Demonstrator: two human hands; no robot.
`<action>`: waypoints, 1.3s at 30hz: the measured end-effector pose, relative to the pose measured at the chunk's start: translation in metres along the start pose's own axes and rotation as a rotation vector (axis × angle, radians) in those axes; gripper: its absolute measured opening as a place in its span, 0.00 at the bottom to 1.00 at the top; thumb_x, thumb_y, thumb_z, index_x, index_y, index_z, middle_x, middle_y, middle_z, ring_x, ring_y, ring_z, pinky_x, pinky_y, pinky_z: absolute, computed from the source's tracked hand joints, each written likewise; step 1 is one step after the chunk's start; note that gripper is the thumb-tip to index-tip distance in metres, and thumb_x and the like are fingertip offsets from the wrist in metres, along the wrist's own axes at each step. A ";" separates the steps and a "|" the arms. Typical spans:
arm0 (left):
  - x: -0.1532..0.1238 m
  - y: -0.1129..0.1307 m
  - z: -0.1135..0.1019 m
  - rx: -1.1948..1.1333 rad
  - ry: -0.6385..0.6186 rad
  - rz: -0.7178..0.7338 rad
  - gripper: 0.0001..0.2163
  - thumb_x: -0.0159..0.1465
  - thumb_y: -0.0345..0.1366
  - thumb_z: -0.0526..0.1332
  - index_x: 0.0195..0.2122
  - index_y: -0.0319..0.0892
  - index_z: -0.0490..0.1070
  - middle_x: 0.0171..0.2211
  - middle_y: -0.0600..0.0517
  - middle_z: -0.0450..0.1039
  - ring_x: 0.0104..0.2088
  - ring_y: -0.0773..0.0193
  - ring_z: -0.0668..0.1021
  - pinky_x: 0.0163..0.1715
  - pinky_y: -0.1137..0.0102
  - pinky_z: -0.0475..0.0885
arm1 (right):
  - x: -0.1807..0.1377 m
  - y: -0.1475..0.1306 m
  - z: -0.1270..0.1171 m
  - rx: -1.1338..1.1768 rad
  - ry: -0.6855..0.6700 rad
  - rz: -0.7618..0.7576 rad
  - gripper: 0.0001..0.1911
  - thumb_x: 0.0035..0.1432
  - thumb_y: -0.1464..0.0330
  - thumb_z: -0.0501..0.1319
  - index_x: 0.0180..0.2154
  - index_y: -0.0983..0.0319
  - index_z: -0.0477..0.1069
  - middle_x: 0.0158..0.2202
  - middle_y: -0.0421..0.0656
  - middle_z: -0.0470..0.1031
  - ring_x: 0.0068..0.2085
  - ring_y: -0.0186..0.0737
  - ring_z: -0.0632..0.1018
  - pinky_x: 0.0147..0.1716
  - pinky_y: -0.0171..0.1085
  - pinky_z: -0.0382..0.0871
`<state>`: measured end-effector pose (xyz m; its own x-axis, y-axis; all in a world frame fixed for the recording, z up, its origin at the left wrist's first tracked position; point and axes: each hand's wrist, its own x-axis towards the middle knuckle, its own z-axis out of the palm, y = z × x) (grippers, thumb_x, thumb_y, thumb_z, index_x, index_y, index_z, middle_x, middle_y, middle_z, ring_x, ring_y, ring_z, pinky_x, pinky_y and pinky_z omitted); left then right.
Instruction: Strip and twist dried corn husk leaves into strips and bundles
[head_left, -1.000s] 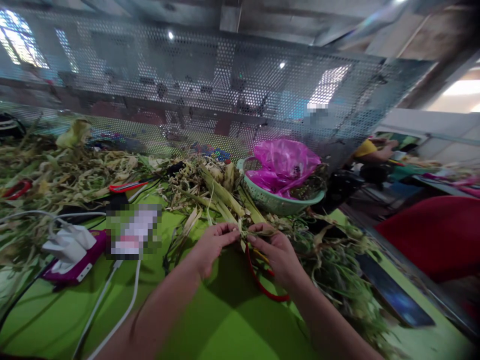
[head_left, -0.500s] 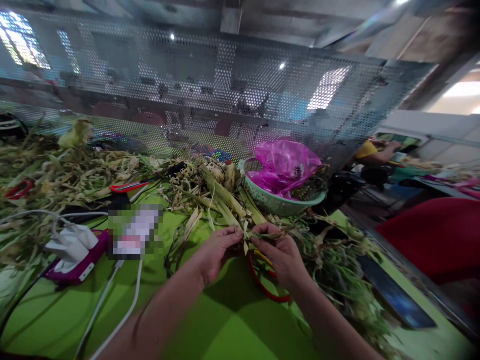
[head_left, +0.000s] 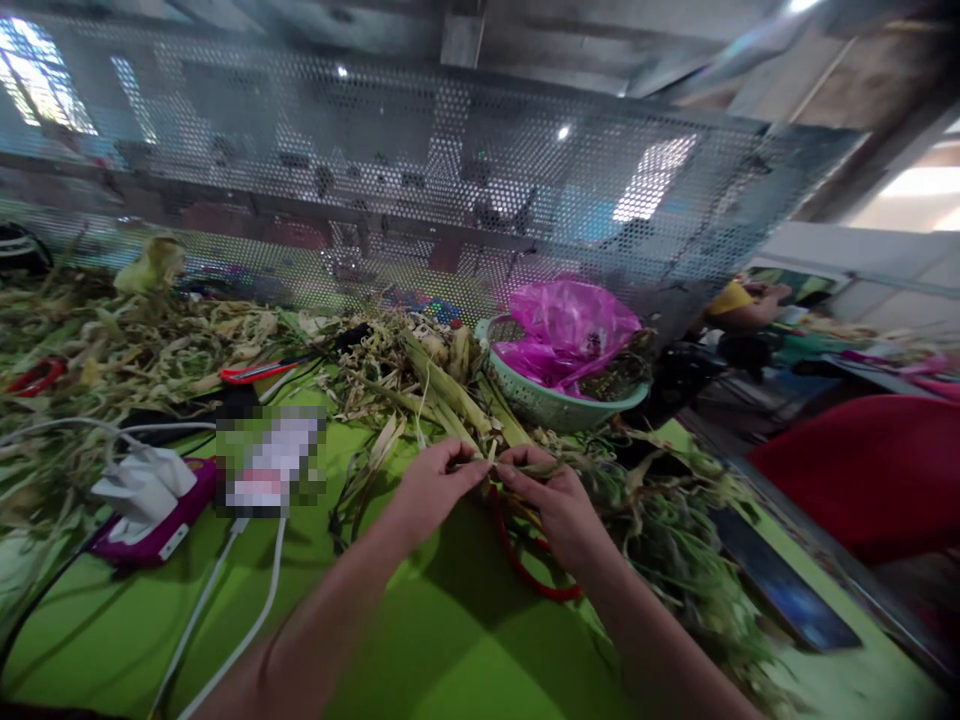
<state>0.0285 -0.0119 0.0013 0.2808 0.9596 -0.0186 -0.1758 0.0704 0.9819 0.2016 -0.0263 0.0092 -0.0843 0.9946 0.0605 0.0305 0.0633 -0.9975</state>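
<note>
My left hand and my right hand meet over the green table. Both are closed, thumb and fingertips pinching a pale dried leaf strip between them. The fingertips nearly touch, and part of the strip is hidden by them. Just beyond lie long yellow-green stalks, which look like dried husks, on a heap of plant scraps. Below my right hand a red loop with some yellow inside rests on the table, partly covered by the hand.
A green colander holding a pink plastic bag stands behind. To the left are a purple power strip with white plugs, a blurred-out phone and a red-handled cutter. Dried leaves and a dark phone lie right.
My fingertips have drawn closer together, and less of the leaf strip shows between them. My left hand has rolled over so more of its back shows.
</note>
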 end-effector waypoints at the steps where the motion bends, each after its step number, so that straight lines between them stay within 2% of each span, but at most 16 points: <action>1: -0.001 0.000 0.001 -0.068 -0.011 -0.032 0.15 0.53 0.45 0.69 0.28 0.39 0.70 0.24 0.56 0.69 0.28 0.69 0.69 0.31 0.72 0.62 | 0.000 0.002 0.000 -0.032 -0.007 -0.022 0.14 0.51 0.58 0.70 0.30 0.62 0.73 0.27 0.39 0.69 0.29 0.35 0.67 0.29 0.34 0.60; 5: -0.004 -0.002 0.007 -0.390 -0.028 -0.223 0.17 0.48 0.45 0.72 0.26 0.39 0.70 0.23 0.55 0.69 0.25 0.69 0.70 0.31 0.71 0.64 | 0.001 0.007 0.000 -0.054 -0.002 -0.082 0.13 0.53 0.59 0.69 0.30 0.61 0.73 0.26 0.38 0.69 0.29 0.35 0.67 0.30 0.34 0.60; 7: -0.004 -0.003 0.009 -0.435 0.001 -0.234 0.17 0.48 0.46 0.73 0.27 0.39 0.71 0.24 0.54 0.70 0.25 0.68 0.71 0.32 0.71 0.65 | 0.001 0.007 0.003 -0.001 0.042 -0.079 0.14 0.51 0.58 0.70 0.29 0.61 0.73 0.26 0.38 0.68 0.29 0.35 0.68 0.30 0.35 0.61; 9: -0.003 -0.003 0.008 -0.413 0.032 -0.185 0.16 0.50 0.47 0.71 0.29 0.39 0.73 0.26 0.53 0.71 0.28 0.67 0.72 0.34 0.70 0.67 | 0.001 0.005 0.005 0.052 0.075 -0.048 0.15 0.48 0.57 0.71 0.30 0.61 0.73 0.26 0.38 0.70 0.29 0.36 0.69 0.31 0.35 0.63; 11: -0.001 -0.002 0.004 -0.355 0.067 -0.117 0.15 0.52 0.47 0.70 0.30 0.40 0.73 0.27 0.53 0.72 0.30 0.67 0.72 0.37 0.70 0.67 | 0.001 0.000 0.004 0.096 0.065 -0.008 0.15 0.48 0.57 0.71 0.33 0.60 0.75 0.28 0.39 0.72 0.31 0.37 0.71 0.33 0.36 0.65; 13: 0.001 0.000 -0.001 -0.255 0.112 -0.046 0.13 0.54 0.46 0.68 0.29 0.40 0.73 0.28 0.54 0.71 0.31 0.67 0.72 0.38 0.70 0.66 | 0.003 -0.006 -0.002 0.116 0.058 -0.025 0.17 0.51 0.56 0.69 0.39 0.59 0.76 0.34 0.42 0.76 0.36 0.41 0.74 0.38 0.38 0.67; 16: 0.005 0.002 -0.009 -0.023 0.147 0.039 0.12 0.57 0.45 0.65 0.28 0.40 0.71 0.26 0.55 0.70 0.30 0.67 0.70 0.35 0.71 0.64 | 0.007 -0.013 -0.019 0.115 0.159 -0.183 0.18 0.57 0.55 0.62 0.45 0.57 0.75 0.47 0.45 0.76 0.45 0.45 0.75 0.45 0.41 0.67; 18: 0.006 0.003 -0.011 0.149 0.143 0.080 0.12 0.59 0.45 0.63 0.29 0.41 0.70 0.25 0.55 0.69 0.29 0.66 0.70 0.33 0.71 0.63 | 0.009 -0.015 -0.028 0.085 0.246 -0.276 0.17 0.59 0.56 0.60 0.47 0.56 0.74 0.50 0.44 0.75 0.48 0.46 0.74 0.47 0.41 0.66; 21: 0.005 0.002 -0.011 0.359 0.132 0.105 0.12 0.60 0.46 0.60 0.30 0.41 0.70 0.25 0.55 0.69 0.27 0.66 0.69 0.29 0.71 0.61 | 0.008 -0.014 -0.032 -0.108 0.215 -0.264 0.16 0.58 0.57 0.62 0.46 0.56 0.74 0.48 0.44 0.76 0.48 0.46 0.74 0.46 0.40 0.66; 24: 0.003 0.002 -0.009 0.476 0.113 0.165 0.12 0.61 0.46 0.60 0.31 0.42 0.71 0.26 0.55 0.71 0.28 0.65 0.70 0.29 0.71 0.61 | 0.006 -0.010 -0.022 -0.356 0.038 -0.147 0.14 0.57 0.57 0.63 0.40 0.58 0.77 0.40 0.44 0.78 0.45 0.46 0.75 0.45 0.40 0.66; 26: 0.001 0.003 -0.007 0.496 0.100 0.204 0.11 0.61 0.44 0.60 0.31 0.42 0.72 0.28 0.54 0.72 0.30 0.64 0.71 0.31 0.71 0.61 | 0.005 -0.006 -0.013 -0.424 -0.049 -0.094 0.14 0.56 0.56 0.63 0.34 0.60 0.78 0.35 0.43 0.77 0.40 0.45 0.75 0.41 0.39 0.67; 29: 0.002 0.003 -0.006 0.436 0.084 0.189 0.10 0.60 0.44 0.61 0.30 0.42 0.72 0.27 0.55 0.72 0.30 0.65 0.71 0.31 0.72 0.61 | 0.005 0.000 -0.006 -0.410 -0.103 -0.056 0.14 0.55 0.57 0.64 0.31 0.61 0.75 0.29 0.41 0.75 0.34 0.42 0.75 0.35 0.37 0.67; 31: 0.003 0.002 -0.006 0.344 0.076 0.153 0.11 0.59 0.44 0.62 0.29 0.41 0.71 0.25 0.56 0.70 0.28 0.66 0.69 0.29 0.72 0.60 | 0.005 0.003 -0.004 -0.417 -0.095 -0.084 0.13 0.56 0.57 0.63 0.32 0.61 0.74 0.29 0.41 0.75 0.34 0.41 0.74 0.35 0.38 0.66; 36: 0.004 -0.002 -0.006 0.072 0.083 0.021 0.18 0.55 0.51 0.64 0.22 0.40 0.68 0.20 0.57 0.64 0.25 0.69 0.65 0.28 0.71 0.58 | 0.004 0.003 -0.002 -0.657 -0.064 -0.344 0.08 0.59 0.62 0.62 0.32 0.59 0.73 0.34 0.43 0.75 0.40 0.45 0.73 0.42 0.41 0.64; 39: 0.002 -0.001 -0.004 -0.119 0.071 -0.074 0.19 0.51 0.52 0.68 0.23 0.39 0.70 0.21 0.56 0.67 0.24 0.69 0.66 0.29 0.71 0.60 | 0.003 0.002 -0.001 -0.700 -0.066 -0.422 0.08 0.60 0.62 0.61 0.33 0.59 0.73 0.34 0.44 0.75 0.41 0.46 0.72 0.43 0.41 0.64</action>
<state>0.0255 -0.0088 -0.0009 0.2300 0.9672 -0.1077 -0.2685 0.1695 0.9482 0.2024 -0.0229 0.0079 -0.2855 0.8700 0.4020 0.5961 0.4897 -0.6363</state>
